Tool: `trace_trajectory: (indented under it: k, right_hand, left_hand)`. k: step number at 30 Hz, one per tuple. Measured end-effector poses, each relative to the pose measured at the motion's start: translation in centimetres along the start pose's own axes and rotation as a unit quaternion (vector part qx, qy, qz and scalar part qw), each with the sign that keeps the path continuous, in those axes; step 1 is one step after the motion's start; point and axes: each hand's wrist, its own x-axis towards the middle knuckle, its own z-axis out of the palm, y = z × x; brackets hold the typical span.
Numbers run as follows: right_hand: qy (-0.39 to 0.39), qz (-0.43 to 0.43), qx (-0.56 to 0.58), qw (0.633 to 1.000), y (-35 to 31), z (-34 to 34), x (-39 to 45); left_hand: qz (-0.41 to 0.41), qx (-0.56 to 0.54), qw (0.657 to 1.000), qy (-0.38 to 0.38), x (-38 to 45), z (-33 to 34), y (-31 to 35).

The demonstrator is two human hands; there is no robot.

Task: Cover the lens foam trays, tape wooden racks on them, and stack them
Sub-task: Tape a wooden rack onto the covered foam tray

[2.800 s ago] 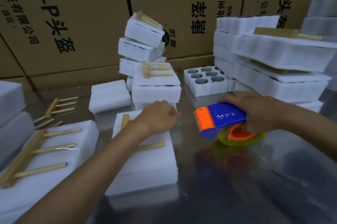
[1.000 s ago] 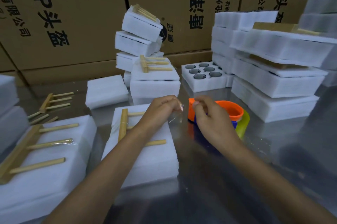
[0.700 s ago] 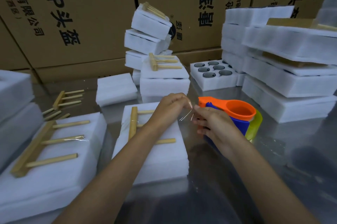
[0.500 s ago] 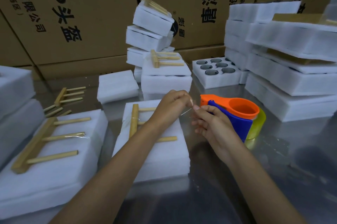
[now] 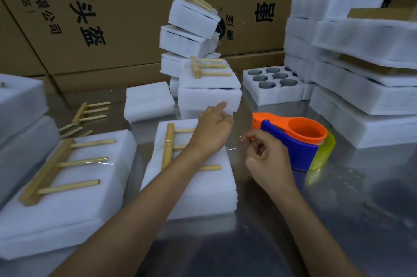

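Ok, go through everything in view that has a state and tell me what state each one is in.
Lens tray: uncovered, lenses showing.
Centre foam tray: covered, wooden rack lying on top.
Left foam tray: covered, rack taped.
Tape dispenser: set down on the table, not held.
Left hand: fingers curled over the centre tray.
Right hand: pinching a tape strip.

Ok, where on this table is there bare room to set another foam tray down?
The bare metal table nearest you, right of the middle foam tray and in front of the tape dispenser. The left side and back are crowded with foam stacks.
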Motion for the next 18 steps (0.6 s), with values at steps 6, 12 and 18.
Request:
trace_trajectory:
  k: [6, 12, 18]
  right_hand:
    - [-0.092, 0.014, -0.100, 0.991, -0.1, 1.1, -0.8]
    - [-0.166, 0.045, -0.080, 0.982, -0.4, 1.6, -0.6]
    - [-0.174, 0.017, -0.141, 0.975, 0.1, 1.4, -0.8]
  left_hand:
    - [-0.083, -0.187, 0.973, 0.107, 0.3, -0.8, 0.1]
    - [-0.099, -0.208, 0.966, 0.114, 0.2, -0.9, 0.3]
    - [-0.045, -0.194, 0.972, 0.124, -0.6, -5.4, 2.1]
